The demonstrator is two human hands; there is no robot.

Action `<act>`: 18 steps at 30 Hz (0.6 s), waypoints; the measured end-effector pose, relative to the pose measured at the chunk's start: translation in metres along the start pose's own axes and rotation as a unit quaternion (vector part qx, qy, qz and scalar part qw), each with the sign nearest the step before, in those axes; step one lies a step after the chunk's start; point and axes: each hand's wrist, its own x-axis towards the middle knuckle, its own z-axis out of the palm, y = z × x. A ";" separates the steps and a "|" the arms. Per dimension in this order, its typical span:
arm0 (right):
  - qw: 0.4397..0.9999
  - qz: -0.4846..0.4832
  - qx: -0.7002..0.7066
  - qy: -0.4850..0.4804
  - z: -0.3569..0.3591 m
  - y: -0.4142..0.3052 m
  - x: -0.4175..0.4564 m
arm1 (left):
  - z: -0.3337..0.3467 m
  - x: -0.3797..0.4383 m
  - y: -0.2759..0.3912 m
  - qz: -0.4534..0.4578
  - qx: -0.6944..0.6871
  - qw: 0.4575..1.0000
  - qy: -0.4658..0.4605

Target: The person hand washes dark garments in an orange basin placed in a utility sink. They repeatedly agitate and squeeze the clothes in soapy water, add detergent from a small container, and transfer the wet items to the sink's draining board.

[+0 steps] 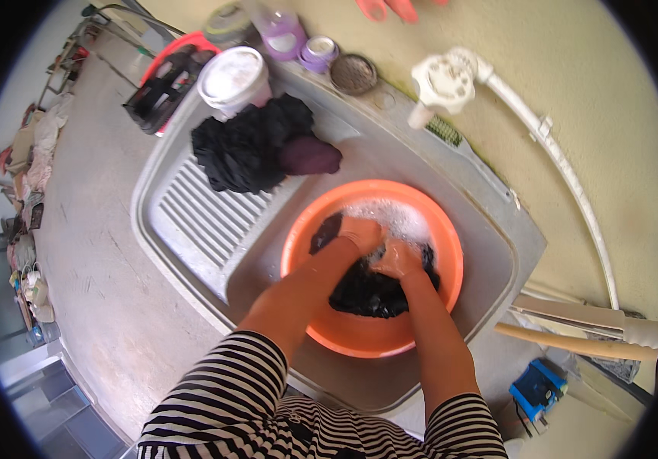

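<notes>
An orange plastic basin (449, 241) sits in the bowl of a grey laundry sink (484, 275). Sudsy water (403, 218) and a wet black garment (372, 292) fill much of it. Inside the basin, my left hand (363, 232) is curled shut on the black cloth. Close beside it, my right hand (396, 258) grips the same garment, its fingers partly hidden by cloth and water. A bundle of black clothes (248, 143) with a dark maroon piece (310, 156) lies over the upper end of the ribbed washboard (214, 212).
Behind the clothes stands a white lidded tub (234, 77). Along the back ledge are a purple bottle (280, 37), a small purple container (318, 53), a round dark dish (353, 73) and a scrub brush (467, 152). A white tap (442, 83) juts from the wall above.
</notes>
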 end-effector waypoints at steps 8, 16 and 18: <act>0.976 -0.120 0.005 0.180 -0.023 -0.029 -0.077 | -0.094 -0.089 -0.002 0.197 -0.057 0.963 0.174; 0.962 -0.100 0.081 0.242 0.005 -0.003 -0.186 | -0.290 -0.147 -0.087 0.070 -0.096 0.887 0.445; 0.961 -0.083 0.102 0.243 0.012 -0.009 -0.202 | -0.327 -0.137 -0.125 0.045 0.005 0.882 0.469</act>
